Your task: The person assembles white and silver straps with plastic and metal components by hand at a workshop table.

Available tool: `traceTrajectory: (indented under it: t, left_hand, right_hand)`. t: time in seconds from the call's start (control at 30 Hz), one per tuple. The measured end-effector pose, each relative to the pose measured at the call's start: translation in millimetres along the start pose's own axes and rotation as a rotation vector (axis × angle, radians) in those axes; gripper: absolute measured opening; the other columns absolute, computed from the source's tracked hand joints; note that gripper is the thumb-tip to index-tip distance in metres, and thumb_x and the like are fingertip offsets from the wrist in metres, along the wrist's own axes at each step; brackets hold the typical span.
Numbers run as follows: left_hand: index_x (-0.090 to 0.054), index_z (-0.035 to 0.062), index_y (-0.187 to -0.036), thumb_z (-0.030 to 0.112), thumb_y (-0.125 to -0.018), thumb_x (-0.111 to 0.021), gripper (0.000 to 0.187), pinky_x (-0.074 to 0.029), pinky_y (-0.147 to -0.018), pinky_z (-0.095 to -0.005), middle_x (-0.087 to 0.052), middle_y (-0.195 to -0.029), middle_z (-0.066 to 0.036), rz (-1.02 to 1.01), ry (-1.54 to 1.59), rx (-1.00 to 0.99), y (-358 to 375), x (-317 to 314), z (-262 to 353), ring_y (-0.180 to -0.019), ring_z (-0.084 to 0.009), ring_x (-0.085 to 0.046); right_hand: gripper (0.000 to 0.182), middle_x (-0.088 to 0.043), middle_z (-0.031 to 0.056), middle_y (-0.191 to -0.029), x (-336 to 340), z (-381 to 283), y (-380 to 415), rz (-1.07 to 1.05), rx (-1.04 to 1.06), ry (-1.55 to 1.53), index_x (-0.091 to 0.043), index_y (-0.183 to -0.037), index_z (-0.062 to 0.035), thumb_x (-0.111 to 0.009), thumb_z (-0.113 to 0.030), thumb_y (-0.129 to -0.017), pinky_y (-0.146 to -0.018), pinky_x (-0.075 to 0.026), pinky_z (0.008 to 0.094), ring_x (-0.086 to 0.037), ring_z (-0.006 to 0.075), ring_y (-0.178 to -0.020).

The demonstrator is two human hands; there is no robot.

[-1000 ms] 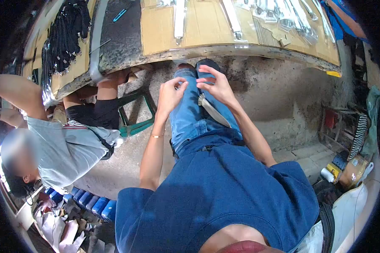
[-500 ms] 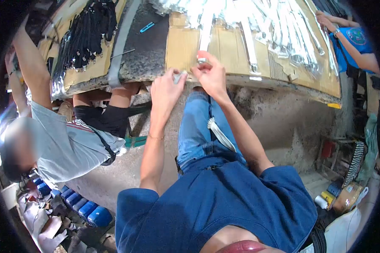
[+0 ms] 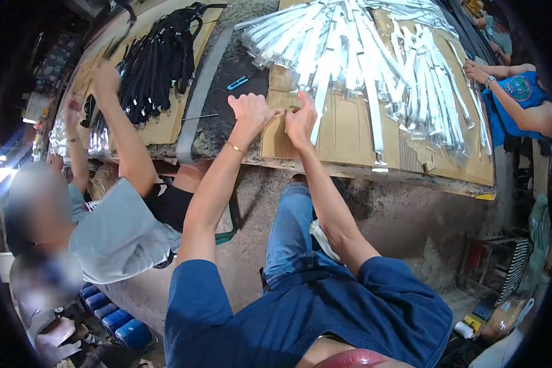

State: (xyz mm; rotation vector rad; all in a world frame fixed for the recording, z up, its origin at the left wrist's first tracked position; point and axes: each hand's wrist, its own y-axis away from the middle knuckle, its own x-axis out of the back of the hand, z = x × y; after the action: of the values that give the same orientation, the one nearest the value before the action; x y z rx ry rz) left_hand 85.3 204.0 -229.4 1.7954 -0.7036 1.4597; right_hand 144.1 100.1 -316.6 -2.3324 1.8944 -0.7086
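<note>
My left hand (image 3: 249, 113) and my right hand (image 3: 300, 119) are raised side by side over the near edge of the worktable, above a cardboard sheet (image 3: 345, 136). Their fingertips meet on a small thin pale piece (image 3: 281, 113), which is too small to make out. My left hand's fingers are curled closed and my right hand pinches. Just beyond my right hand lies a heap of long strips in clear wrapping (image 3: 362, 55), and one strip runs down right past its fingers.
A person in a grey shirt (image 3: 113, 233) sits at my left, arms raised to the table. A pile of black straps (image 3: 156, 61), a blue-handled tool (image 3: 238, 81) and a grey band (image 3: 197, 110) lie at left. Another person's arms (image 3: 509, 98) reach in at right. Blue containers (image 3: 116, 325) stand on the floor.
Both my hands have risen from my lap to the table edge and now work over the cardboard. The view has tilted up, showing more of the table.
</note>
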Motion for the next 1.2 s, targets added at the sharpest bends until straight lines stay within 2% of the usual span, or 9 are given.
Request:
traceTrajectory:
  t: [0.07,0.2,0.33,0.47,0.6,0.67,0.87,1.07,1.2]
  left_hand:
    - [-0.075,0.0168,-0.095,0.059,-0.075,-0.068,0.047,-0.037,-0.078,-0.0522,-0.072,-0.097,-0.004,0.039,-0.114,-0.074,-7,-2,6,-0.090,-0.0209,-0.068]
    - [-0.074,0.0203,-0.096,0.049,-0.073,-0.073,0.036,-0.036,-0.076,-0.0558,-0.071,-0.101,-0.002,-0.043,-0.247,-0.081,-34,-15,13,-0.095,-0.0212,-0.067]
    - [-0.074,0.0176,-0.099,0.048,-0.072,-0.072,0.041,-0.040,-0.084,-0.0535,-0.072,-0.101,-0.006,0.008,-0.252,-0.115,-34,-10,10,-0.092,-0.0223,-0.069]
    - [-0.074,0.0130,-0.095,0.053,-0.075,-0.070,0.045,-0.039,-0.090,-0.0560,-0.072,-0.097,-0.009,-0.006,-0.174,-0.204,-24,-12,10,-0.090,-0.0260,-0.069]
    - [-0.073,0.0088,-0.093,0.052,-0.081,-0.065,0.045,-0.041,-0.090,-0.0555,-0.071,-0.095,-0.012,0.120,-0.118,-0.292,-23,-2,24,-0.091,-0.0287,-0.068]
    - [-0.072,0.0051,-0.090,0.048,-0.084,-0.062,0.045,-0.047,-0.084,-0.0511,-0.070,-0.090,-0.015,0.252,-0.005,-0.314,-33,7,43,-0.089,-0.0313,-0.068]
    - [-0.071,0.0005,-0.090,0.036,-0.076,-0.066,0.039,-0.053,-0.076,-0.0454,-0.069,-0.093,-0.024,0.216,0.605,-0.323,-166,40,142,-0.083,-0.0386,-0.068]
    - [-0.071,-0.0003,-0.089,0.025,-0.069,-0.066,0.033,-0.054,-0.080,-0.0387,-0.070,-0.095,-0.022,0.471,1.044,-0.005,-361,-3,210,-0.090,-0.0326,-0.069]
    - [-0.070,-0.0056,-0.090,0.012,-0.062,-0.075,0.033,-0.054,-0.076,-0.0327,-0.071,-0.089,-0.018,0.266,1.174,-0.042,-343,29,206,-0.081,-0.0272,-0.070]
  right_hand:
    - [0.055,-0.055,0.0226,-0.121,-6,0,1,-0.107,0.111,0.173,-0.053,-0.122,0.0030,-0.071,0.001,-0.070,-0.085,-0.049,0.0476,-0.058,0.0415,-0.104]
    - [0.065,-0.052,0.0208,-0.128,1,-30,-5,-0.246,0.092,0.324,-0.044,-0.131,0.0003,-0.074,-0.006,-0.073,-0.085,-0.050,0.0500,-0.059,0.0425,-0.105]
    - [0.050,-0.056,0.0218,-0.124,34,-48,-11,-0.243,0.141,0.355,-0.049,-0.128,0.0036,-0.065,-0.003,-0.080,-0.080,-0.052,0.0484,-0.063,0.0421,-0.096]
    - [0.018,-0.070,0.0141,-0.097,100,-13,-22,-0.030,0.064,-0.270,-0.069,-0.105,-0.0006,-0.061,-0.007,-0.090,-0.075,-0.053,0.0340,-0.068,0.0242,-0.087]
    - [0.015,-0.071,0.0034,-0.096,207,63,-36,0.163,-0.038,-0.166,-0.070,-0.104,-0.0030,-0.062,-0.008,-0.092,-0.066,-0.047,0.0233,-0.060,0.0086,-0.077]
    - [0.018,-0.069,0.0058,-0.103,256,64,-40,0.265,-0.416,-0.299,-0.068,-0.110,-0.0017,-0.060,-0.005,-0.094,-0.087,-0.049,0.0258,-0.063,0.0137,-0.095]
    - [0.017,-0.052,0.0082,-0.123,269,151,-30,0.526,0.180,-0.060,-0.067,-0.101,-0.0015,-0.063,0.007,-0.087,-0.089,-0.048,0.0282,-0.053,0.0217,-0.115]
    - [0.019,-0.048,0.0098,-0.120,274,158,-28,0.494,0.110,0.145,-0.068,-0.102,-0.0003,-0.065,0.007,-0.085,-0.085,-0.050,0.0297,-0.053,0.0214,-0.108]
    - [0.019,-0.048,0.0087,-0.117,277,135,-30,0.450,0.063,0.198,-0.068,-0.105,-0.0029,-0.062,0.003,-0.087,-0.087,-0.046,0.0304,-0.052,0.0213,-0.106]
